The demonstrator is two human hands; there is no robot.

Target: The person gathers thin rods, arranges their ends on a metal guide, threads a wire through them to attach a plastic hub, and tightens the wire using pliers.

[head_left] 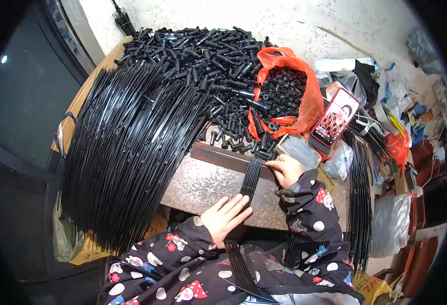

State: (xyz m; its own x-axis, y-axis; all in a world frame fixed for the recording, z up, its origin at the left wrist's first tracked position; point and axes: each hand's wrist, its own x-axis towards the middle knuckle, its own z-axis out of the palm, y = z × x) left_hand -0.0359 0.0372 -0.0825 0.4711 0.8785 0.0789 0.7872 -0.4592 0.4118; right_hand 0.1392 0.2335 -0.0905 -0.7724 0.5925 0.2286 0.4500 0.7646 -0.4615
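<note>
My left hand [226,218] lies flat, fingers stretched out, across a narrow bundle of thin black rods [251,178] that runs from my lap up over the table edge. At the bundle's upper end, my right hand [286,170] is closed beside the rods, on the dark metal bar [218,156]; what its fingertips pinch is too small to make out. Behind the bar, black tubular parts [223,124] are heaped. A red plastic bag [312,96] full of small black pieces stands open behind my right hand.
A large sheaf of black rods [132,152] covers the table's left side. At the right are a phone [335,118] on a stand, a clear box [299,150] of thin pieces, a plastic bag [339,161] and more black rods [358,203]. The speckled tabletop [198,185] shows in front.
</note>
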